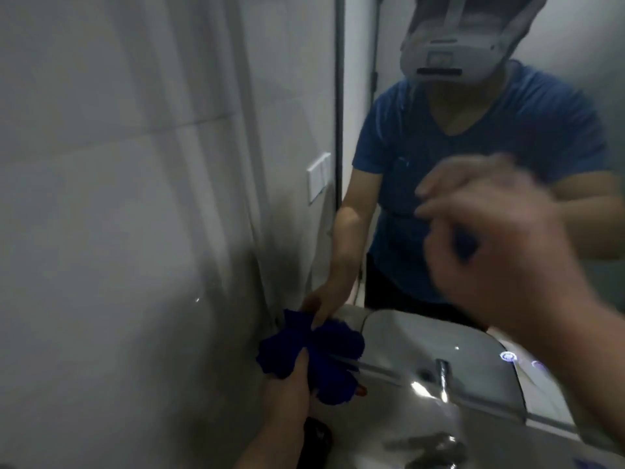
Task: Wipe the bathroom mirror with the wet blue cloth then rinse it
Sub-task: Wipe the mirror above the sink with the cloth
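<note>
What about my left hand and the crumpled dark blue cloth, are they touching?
Touching. The head view shows the left hand gripping the crumpled dark blue cloth, which is bunched in its grasp.

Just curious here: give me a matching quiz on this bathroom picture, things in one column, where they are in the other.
1. blue cloth
2. right hand
3. switch plate
4. left hand

a. white, on the wall left of the mirror
b. raised, blurred, before the mirror
c. bunched at the mirror's lower left corner
d. grips the cloth from below

Pairs: 1-c, 2-b, 3-a, 4-d.
</note>
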Demonstrator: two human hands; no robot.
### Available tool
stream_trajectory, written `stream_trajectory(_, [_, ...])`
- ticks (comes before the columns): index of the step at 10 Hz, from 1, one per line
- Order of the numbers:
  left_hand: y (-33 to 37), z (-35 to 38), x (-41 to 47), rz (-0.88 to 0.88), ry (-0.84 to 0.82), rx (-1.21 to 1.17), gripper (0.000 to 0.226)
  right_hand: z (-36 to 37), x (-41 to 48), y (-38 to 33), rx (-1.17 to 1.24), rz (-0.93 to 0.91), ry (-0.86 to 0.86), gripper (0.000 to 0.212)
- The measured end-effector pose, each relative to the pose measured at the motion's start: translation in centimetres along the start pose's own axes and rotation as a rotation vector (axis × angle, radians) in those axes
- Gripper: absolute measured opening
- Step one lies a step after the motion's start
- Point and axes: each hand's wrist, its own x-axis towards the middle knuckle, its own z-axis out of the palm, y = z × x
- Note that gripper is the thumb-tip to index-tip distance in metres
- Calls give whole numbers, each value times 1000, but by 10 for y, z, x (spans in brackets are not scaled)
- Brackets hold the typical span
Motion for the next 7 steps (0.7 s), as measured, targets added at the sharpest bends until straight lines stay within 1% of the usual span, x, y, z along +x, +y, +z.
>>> stream_trajectory(1, [54,9,-37,164,55,-38,55,-22,60,19,-244,43,87,24])
stream_trajectory(2, [134,16,-71,507,37,-134,39,-40,103,37,-425,-64,127,19])
stream_trajectory(3, [205,21,-115,801,28,-217,43,-43,107,46,-441,-165,174,19])
stream_trajectory(4, [284,43,-160,1219,162,-170,61,-39,106,49,-468,-215,213,12])
stream_trajectory(5, [292,72,-172,1483,405,99,71,-39,107,47,-448,-271,285,5])
stream_trajectory(6, [251,82,-161,1543,411,247,73,-38,106,46,-417,-289,305,6])
stream_trajectory(7, [122,99,-126,1657,237,579,73,-40,109,45,-397,-340,299,7])
